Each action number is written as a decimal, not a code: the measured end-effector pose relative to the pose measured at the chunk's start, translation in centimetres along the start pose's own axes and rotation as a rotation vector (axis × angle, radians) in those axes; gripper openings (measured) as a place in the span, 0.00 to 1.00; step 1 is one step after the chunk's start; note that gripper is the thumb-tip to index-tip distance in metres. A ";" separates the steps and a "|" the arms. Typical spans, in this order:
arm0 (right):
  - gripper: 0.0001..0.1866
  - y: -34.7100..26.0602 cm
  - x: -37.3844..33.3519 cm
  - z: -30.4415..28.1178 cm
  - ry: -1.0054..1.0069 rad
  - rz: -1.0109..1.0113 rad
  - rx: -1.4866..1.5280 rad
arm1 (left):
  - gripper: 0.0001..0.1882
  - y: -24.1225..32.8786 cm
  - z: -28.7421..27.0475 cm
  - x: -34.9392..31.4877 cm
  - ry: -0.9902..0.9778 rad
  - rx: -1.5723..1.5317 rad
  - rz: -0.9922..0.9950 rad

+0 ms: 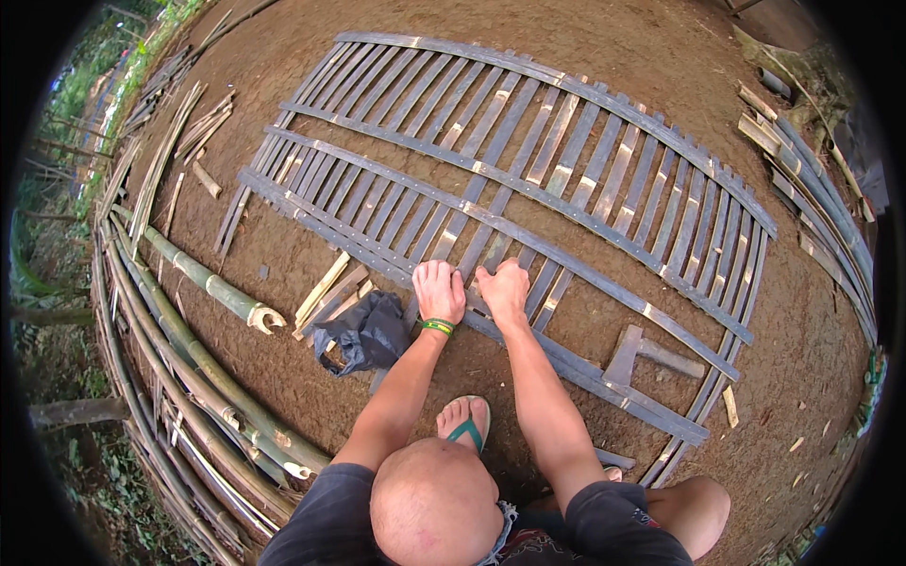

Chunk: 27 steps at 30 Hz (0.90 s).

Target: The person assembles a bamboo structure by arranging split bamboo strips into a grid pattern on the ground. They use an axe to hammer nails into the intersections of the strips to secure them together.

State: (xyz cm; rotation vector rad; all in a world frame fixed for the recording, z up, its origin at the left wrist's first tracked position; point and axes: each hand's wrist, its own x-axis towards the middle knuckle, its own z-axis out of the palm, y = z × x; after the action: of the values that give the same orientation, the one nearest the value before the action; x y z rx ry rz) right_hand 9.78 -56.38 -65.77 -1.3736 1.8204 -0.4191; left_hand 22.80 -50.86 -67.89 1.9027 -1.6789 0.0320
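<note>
Here, bamboo slat (469, 253) pointing away.

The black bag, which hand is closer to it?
Left. The left hand rests on the slats just right of the black bag; the right hand lies farther right, beyond the left one.

grey-tan bamboo panel (528, 170), green wristband (437, 327), black bag (368, 335), green poles (203, 283), brown soil (311, 377)
</note>
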 end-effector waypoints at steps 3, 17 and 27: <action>0.30 0.0 0.1 0.2 -0.017 0.014 -0.005 | 0.06 -0.3 0.0 0.0 -0.006 -0.007 -0.008; 0.27 -0.4 -1.6 -2.8 0.071 -0.035 -0.032 | 0.05 -0.9 0.3 -0.6 -0.029 0.018 -0.027; 0.36 2.1 -1.1 -3.7 0.063 -0.011 -0.143 | 0.06 -0.1 0.1 0.1 -0.015 0.010 0.002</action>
State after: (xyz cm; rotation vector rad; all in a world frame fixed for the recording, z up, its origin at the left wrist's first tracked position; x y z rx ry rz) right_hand 5.77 -55.35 -64.42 -1.4822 1.9266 -0.3464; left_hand 22.87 -51.02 -68.01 1.9131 -1.6929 0.0270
